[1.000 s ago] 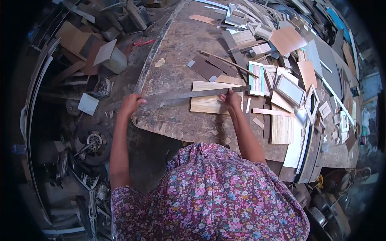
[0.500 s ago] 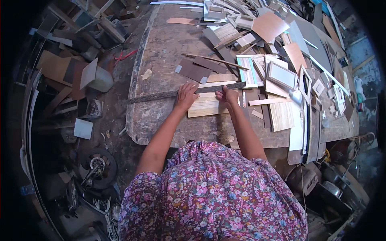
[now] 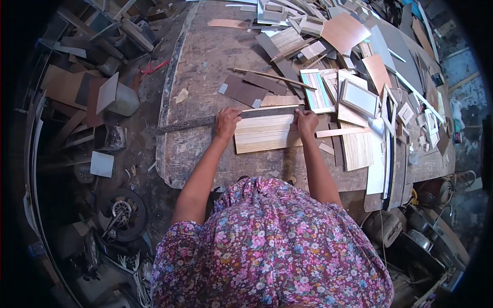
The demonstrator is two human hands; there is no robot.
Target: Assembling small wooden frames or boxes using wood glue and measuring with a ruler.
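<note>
- Your floral shirt [image 3: 272, 241] fills 6 o'clock, so you appear to stand right up to the table [image 3: 200, 167], keeping both arms in easy reach.
- Just ahead, at 12 o'clock, the pale striped board [image 3: 267, 136] lies flat with a long side toward you, perhaps so the strip can run along it.
- Your left hand [image 3: 226, 124], toward 11, bends over the dark strip [image 3: 271, 111] by the board's left end. Its fingers are partly curled; how tightly they grip, you cannot tell from here.
- Your right hand [image 3: 306, 124], toward 1, is curled nearly closed at the strip's right end and seems to pinch it.
- The strip crosses the board's far part, its tail reaching past your left hand toward 10. Hands set wide apart probably keep it from swinging.
- Toward 2, a thin pinkish slat [image 3: 343, 132] lies across another striped board [image 3: 358, 154], apparently just laid down.
- Beyond, brown pieces [image 3: 245, 90] sit near 12; an orange-brown sheet [image 3: 345, 29] tops the heap toward 1.
</note>
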